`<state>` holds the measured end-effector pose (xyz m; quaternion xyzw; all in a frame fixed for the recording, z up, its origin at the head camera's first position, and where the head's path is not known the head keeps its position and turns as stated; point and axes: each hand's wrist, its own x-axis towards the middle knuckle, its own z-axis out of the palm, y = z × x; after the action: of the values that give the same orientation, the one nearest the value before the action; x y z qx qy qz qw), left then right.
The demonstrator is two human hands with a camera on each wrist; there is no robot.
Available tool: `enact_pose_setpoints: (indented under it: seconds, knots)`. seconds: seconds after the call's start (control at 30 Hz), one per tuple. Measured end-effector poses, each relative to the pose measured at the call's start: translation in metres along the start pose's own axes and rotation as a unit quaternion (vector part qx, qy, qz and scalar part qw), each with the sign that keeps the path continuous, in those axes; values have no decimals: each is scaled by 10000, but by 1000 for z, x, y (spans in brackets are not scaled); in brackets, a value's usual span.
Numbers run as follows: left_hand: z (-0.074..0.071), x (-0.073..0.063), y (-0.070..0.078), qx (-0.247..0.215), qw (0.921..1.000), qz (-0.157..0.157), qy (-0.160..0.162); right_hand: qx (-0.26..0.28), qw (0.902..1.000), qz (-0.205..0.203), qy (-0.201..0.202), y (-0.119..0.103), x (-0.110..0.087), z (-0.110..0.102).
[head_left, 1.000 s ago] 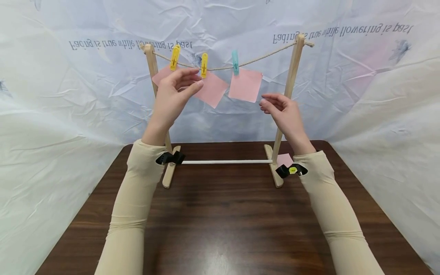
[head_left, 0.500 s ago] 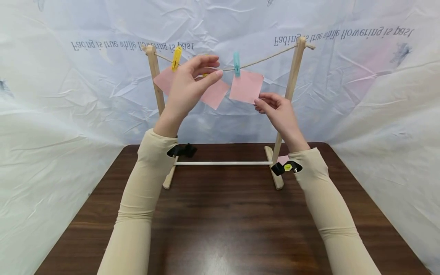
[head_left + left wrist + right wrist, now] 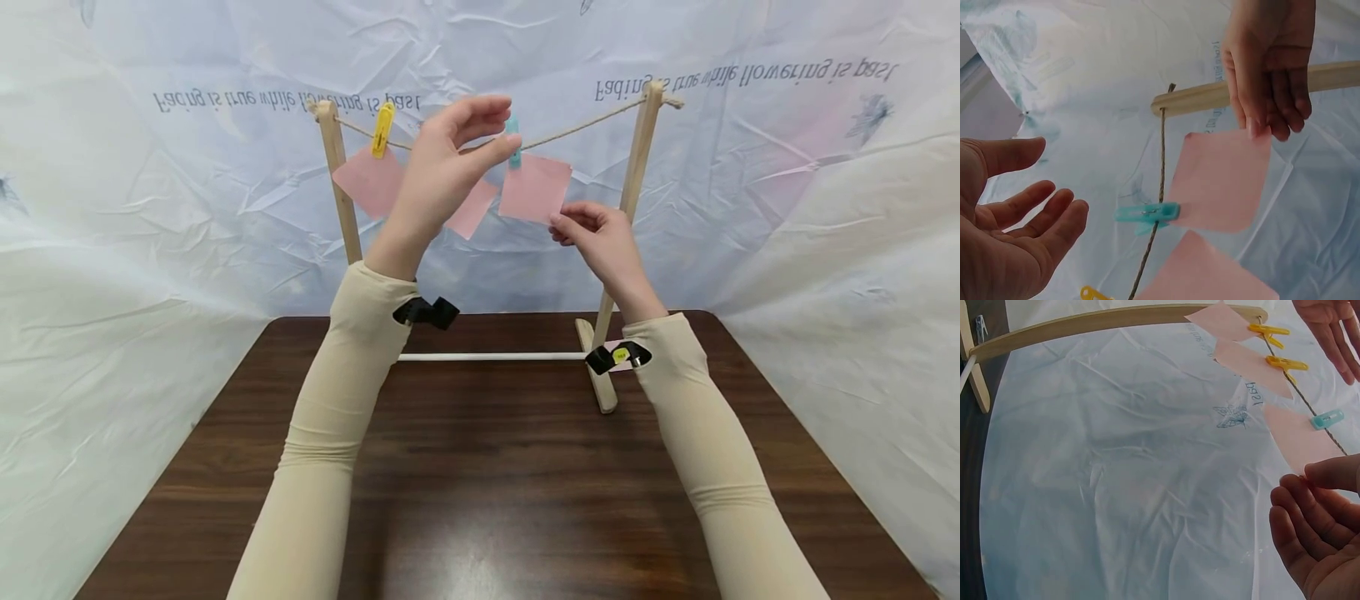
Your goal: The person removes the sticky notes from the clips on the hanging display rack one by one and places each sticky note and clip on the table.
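Upper centre, left hand [image 3: 452, 158] loose near teal clothespin [image 3: 1146, 212]; centre-right, right hand [image 3: 602, 246] in pinch on pink paper [image 3: 536, 190].

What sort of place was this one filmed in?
Probably a staged indoor tabletop set: a pale printed sheet surrounds the back and sides of a dark table, where a wooden stand holds a rope with pink papers pegged along it.

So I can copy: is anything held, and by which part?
The right hand pinches the rightmost pink paper by its lower right corner; the left hand holds nothing.
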<state>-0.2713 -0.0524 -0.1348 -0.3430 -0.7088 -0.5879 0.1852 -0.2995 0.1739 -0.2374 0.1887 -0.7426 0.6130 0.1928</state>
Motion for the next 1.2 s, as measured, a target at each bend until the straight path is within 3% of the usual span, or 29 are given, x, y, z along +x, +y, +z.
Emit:
enact_pose_setpoints:
  seconds: [0.17,0.4,0.6,0.87,1.2]
  knots:
    - [8,10,-2,-243,9996,-117,118,53,10000,2,-28,0,2,0]
    - [13,27,-13,-215,9981,-564,159,32,10000,24,-21,3,2,-1]
    - [14,32,-20,-189,9954,-934,59,55,10000,33,-50,4,2,-3]
    - [14,37,-21,168,9931,-1160,10,33,10000,-12,-40,1,3,-5]
    - [8,42,-18,734,9800,-1773,-530,-42,10000,20,-38,2,2,-4]
